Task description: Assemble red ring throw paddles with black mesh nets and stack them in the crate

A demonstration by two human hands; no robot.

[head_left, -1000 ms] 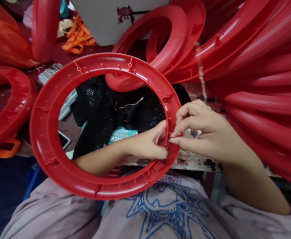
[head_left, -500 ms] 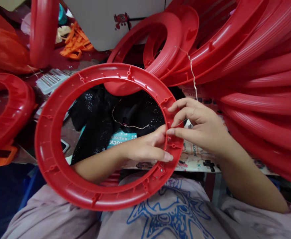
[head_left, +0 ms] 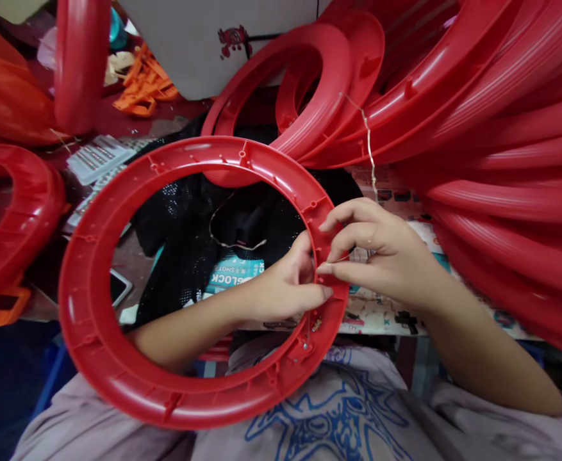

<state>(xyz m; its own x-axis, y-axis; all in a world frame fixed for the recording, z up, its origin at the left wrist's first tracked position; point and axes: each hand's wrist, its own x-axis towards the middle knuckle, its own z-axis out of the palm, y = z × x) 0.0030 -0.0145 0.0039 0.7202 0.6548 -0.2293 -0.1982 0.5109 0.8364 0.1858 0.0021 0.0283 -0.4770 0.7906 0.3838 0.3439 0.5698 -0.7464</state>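
A red plastic ring, its hollow ribbed side facing me, is tilted up in front of my lap. My left forearm passes through its opening. My left hand grips the ring's right side, thumb on the ribbed face and fingers mostly behind the rim. At that same side, my right hand pinches a thin wire between thumb and fingers, close to the ring's channel. A pale twisted wire rises beyond my right hand. Another thin wire curves inside the ring's opening. A small metal piece sits in the channel below my left thumb.
Many red rings are stacked at the right, and more lean behind. Another ring lies left. Beyond are orange plastic parts and a clear case. Black perforated cloth and a phone lie beneath.
The ring has shifted slightly left and down toward me, with both hands moving down along with it. My right hand keeps its pinch at the ring's right side.
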